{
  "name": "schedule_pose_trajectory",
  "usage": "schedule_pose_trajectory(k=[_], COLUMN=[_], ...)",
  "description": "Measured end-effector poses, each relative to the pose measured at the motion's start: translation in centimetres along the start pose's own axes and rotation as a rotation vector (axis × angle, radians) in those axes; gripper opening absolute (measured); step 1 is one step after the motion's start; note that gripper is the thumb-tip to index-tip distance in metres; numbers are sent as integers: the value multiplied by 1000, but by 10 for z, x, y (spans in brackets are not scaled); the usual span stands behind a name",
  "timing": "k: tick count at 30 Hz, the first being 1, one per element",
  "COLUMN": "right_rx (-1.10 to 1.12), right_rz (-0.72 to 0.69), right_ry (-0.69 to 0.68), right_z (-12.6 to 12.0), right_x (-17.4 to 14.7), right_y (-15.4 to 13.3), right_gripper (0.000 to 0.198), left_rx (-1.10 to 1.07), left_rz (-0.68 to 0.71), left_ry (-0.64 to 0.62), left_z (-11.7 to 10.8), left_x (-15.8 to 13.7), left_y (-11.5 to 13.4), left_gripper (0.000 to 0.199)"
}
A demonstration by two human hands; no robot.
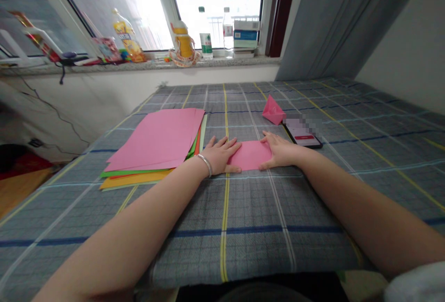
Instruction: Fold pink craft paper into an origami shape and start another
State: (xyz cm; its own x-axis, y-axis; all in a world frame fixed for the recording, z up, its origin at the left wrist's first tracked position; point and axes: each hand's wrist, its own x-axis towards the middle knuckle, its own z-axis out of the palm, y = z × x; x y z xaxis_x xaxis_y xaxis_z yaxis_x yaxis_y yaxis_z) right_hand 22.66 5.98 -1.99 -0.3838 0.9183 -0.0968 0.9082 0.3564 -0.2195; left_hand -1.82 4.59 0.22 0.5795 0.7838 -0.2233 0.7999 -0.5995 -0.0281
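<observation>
A small pink sheet of paper (251,156) lies flat on the plaid cloth, between my two hands. My left hand (221,154), with a silver bangle at the wrist, rests on its left end, fingers spread. On the right end lies my right hand (278,150), fingers stretched out and thumb apart. Both hands touch the paper and cover its ends. Behind the right hand stands a folded pink paper shape (273,110) with a pointed top. A phone (302,132) with its screen lit lies beside that shape.
A stack of coloured paper (156,137), pink on top, lies to the left on the plaid cloth (250,209). Along the windowsill (222,62) stand a yellow bottle (128,37), a yellow cup (183,42), a clear bottle (227,33) and boxes (245,37). A grey curtain (333,23) hangs at right.
</observation>
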Motion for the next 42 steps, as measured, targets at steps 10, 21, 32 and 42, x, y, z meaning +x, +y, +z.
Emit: schedule_pose_trajectory(k=[10, 21, 32, 42], right_rx=[-39, -10, -2, -23], right_rz=[5, -46, -34, -183], right_ry=[-53, 4, 53, 155], right_z=[-10, -13, 0, 0], right_x=[-11, -17, -13, -13], right_y=[7, 13, 14, -10], right_gripper=[108, 91, 96, 84], left_rx=[34, 44, -41, -3], left_rz=[-39, -41, 142, 239], left_ry=[-38, -13, 31, 284], left_z=[-4, -7, -3, 11], left_x=[-7, -12, -10, -2], left_y=[-18, -18, -17, 11], left_gripper=[99, 95, 84, 68])
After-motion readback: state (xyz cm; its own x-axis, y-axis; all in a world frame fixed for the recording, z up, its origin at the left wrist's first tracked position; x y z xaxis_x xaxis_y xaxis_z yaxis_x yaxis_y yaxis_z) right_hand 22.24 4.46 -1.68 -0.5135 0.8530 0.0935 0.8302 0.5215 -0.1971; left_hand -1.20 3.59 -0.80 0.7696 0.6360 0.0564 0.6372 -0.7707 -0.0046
